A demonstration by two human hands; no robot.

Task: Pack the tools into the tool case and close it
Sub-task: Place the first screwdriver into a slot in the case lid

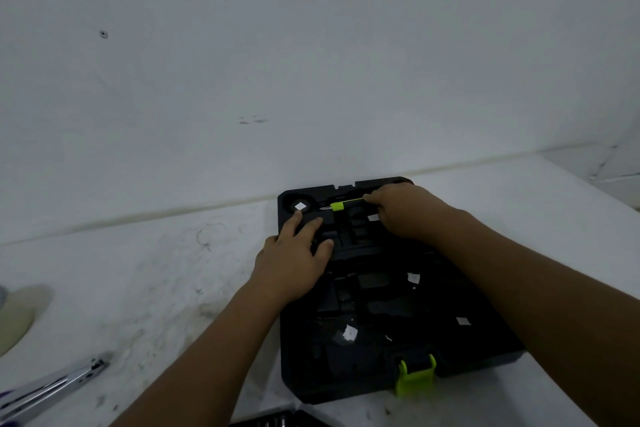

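Across the bench (138, 270) I am watching the right grip (405, 210) pinching a green screwdriver (337, 206) into the open tool case (374, 367), left grip (294, 260) lying spread on it, most slots sitting empty, a chrome tool (55, 385) waiting outside.

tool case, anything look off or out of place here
Nothing looks damaged. Most slots in the tool case are empty, and a shiny metal tool lies outside it on the table, near left. The right hand holds the green screwdriver at the far slot.
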